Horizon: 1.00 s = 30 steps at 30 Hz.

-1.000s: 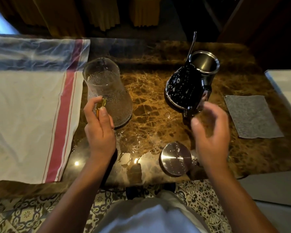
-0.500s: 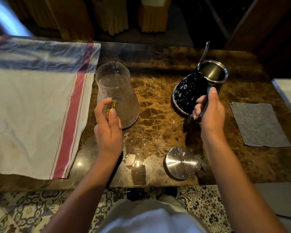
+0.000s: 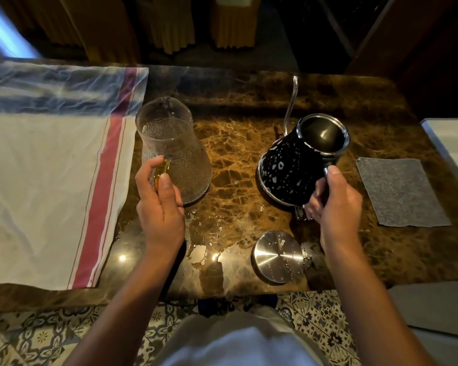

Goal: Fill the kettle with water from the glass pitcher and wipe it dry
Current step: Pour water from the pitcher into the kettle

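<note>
A: Where is the kettle [image 3: 294,167]?

B: On the marble table [image 3: 238,143], right of centre, lidless, speckled with droplets; the right hand [image 3: 336,204] is wrapped around its handle.

A: And the glass pitcher [image 3: 172,149]?

B: Left of the kettle, beside the striped towel [image 3: 50,186]; the left hand [image 3: 159,204] pinches its amber handle; the steel lid [image 3: 278,256] lies near the front edge; a grey cloth [image 3: 399,191] lies to the right.

Home dining corner: marble table [image 3: 243,143], patterned floor tiles [image 3: 37,336]

dim room, glossy brown marble table [image 3: 236,143] catching light spots, patterned floor tiles [image 3: 37,339] below, yellow curtains [image 3: 169,25] behind.
</note>
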{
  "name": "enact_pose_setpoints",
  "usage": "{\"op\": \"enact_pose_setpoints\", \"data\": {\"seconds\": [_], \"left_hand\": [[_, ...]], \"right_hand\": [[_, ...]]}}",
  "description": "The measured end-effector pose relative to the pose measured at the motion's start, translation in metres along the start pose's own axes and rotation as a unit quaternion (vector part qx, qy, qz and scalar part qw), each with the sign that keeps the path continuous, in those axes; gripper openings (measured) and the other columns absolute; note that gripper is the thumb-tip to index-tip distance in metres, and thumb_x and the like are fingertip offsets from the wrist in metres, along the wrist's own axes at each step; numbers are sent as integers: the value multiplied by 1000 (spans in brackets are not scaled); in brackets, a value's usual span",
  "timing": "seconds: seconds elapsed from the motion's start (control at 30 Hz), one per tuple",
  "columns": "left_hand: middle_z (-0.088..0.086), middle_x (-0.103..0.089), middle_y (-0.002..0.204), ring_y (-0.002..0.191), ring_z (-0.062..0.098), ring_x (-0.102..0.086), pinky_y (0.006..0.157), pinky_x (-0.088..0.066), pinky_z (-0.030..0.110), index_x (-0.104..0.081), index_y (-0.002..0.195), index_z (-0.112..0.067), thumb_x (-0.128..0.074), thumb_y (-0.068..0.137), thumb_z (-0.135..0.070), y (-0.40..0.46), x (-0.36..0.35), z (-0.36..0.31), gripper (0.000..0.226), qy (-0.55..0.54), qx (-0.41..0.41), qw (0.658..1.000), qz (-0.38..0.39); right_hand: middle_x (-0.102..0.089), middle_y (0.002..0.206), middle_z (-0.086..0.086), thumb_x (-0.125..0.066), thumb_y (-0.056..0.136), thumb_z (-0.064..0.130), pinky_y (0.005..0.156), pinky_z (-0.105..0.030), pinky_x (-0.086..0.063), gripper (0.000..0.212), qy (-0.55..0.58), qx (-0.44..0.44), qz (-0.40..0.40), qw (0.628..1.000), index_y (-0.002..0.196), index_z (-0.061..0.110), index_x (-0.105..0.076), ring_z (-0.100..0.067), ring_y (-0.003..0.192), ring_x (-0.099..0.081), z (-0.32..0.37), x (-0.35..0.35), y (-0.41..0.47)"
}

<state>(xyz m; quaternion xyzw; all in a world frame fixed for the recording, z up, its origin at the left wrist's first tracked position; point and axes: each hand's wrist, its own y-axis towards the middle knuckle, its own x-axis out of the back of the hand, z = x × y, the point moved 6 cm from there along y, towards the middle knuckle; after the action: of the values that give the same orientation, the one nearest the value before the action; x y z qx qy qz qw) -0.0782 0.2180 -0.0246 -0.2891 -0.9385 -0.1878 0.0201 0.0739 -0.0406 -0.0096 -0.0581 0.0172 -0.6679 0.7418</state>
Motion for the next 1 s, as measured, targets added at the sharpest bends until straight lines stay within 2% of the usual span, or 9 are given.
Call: {"op": "enact_pose_setpoints", "data": {"seconds": [0.2,0.3,0.37,0.47,0.57,0.7,0.77,0.9,1.0], "left_hand": [[3,-55,77,59,20,-50,52,-42,28,-40,139,-20,-42,108,-46,1,5,12,41,-83,65,994,15],[-7,-58,79,64,14,-53,57,-47,30,-52,112,-31,-44,107,-44,0,14,12,16,-72,81,994,0],[-9,-57,80,69,8,-55,63,-49,28,-56,94,-33,-40,109,-40,0,20,9,24,-34,79,996,-17],[-8,-54,77,67,-3,-52,64,-45,17,-53,83,-29,-36,111,-36,7,32,8,33,12,93,994,-48],[-5,-49,73,66,8,-46,64,-41,31,-51,75,-31,-38,108,-47,22,43,13,40,38,128,990,-44],[-12,-50,58,60,7,-46,62,-43,27,-58,65,-25,-54,101,-47,37,50,20,42,-43,194,979,-41],[-14,-50,50,53,3,-45,58,-43,24,-58,62,-21,-63,98,-43,49,50,14,43,-10,170,985,-22],[-15,-46,44,49,5,-37,54,-38,28,-58,50,-27,-71,93,-40,72,52,-7,47,37,105,994,4],[-16,-45,44,47,3,-35,50,-35,19,-62,51,-29,-71,95,-36,83,45,-37,45,40,62,997,30]], "right_hand": [[-39,53,-4,-47,107,39,48,-31,-30,44,4,11,-2,1000,68,19,-52,-17,47,-35,-1,-1,1],[-38,52,-6,-47,107,39,48,-31,-29,45,10,20,1,1000,67,17,-51,-18,47,-34,-1,-2,1],[-38,51,-4,-46,107,38,47,-31,-29,46,9,23,2,1000,66,17,-51,-18,46,-34,-1,-2,1],[-39,50,-2,-45,108,36,47,-31,-30,47,7,24,-2,1000,66,18,-50,-18,45,-35,0,-2,1],[-39,50,-2,-47,107,39,48,-31,-30,46,8,22,-1,1000,66,18,-51,-18,46,-34,-1,-1,1],[-40,50,-1,-47,104,43,48,-31,-30,45,5,19,1,1000,67,17,-51,-18,47,-35,-2,-1,2],[-40,50,-1,-47,105,42,47,-30,-31,46,3,21,0,1000,69,15,-51,-18,46,-35,-2,0,3],[-39,51,-4,-47,106,41,45,-29,-30,46,10,26,-1,1000,74,8,-53,-18,45,-35,-3,0,3],[-39,53,-5,-48,105,43,46,-30,-29,46,13,26,7,1000,75,8,-54,-18,48,-34,-5,0,3]]}}
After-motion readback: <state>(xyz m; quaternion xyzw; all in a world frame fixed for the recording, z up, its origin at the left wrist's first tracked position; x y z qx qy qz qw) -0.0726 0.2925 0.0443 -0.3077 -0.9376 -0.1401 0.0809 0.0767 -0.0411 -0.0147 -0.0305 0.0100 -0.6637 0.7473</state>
